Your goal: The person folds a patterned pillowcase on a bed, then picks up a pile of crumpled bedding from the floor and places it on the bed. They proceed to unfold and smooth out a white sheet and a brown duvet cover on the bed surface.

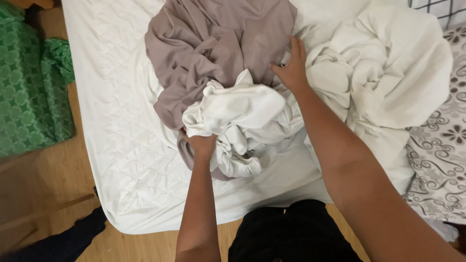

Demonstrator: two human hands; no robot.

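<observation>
A bunched white cloth (242,109) lies on a white quilted mattress (111,126), and my left hand (201,144) grips its lower left edge from underneath. Behind it spreads a crumpled mauve-grey sheet (213,43). My right hand (292,68) rests flat where the mauve sheet meets a big heap of white bedding (388,73), fingers reaching into the folds. Whether it pinches any fabric I cannot tell.
A green patterned cloth (29,82) lies on the wooden floor (43,184) at the left. A grey floral-patterned cover (441,150) hangs at the right edge. A dark garment (63,242) lies on the floor near the mattress corner.
</observation>
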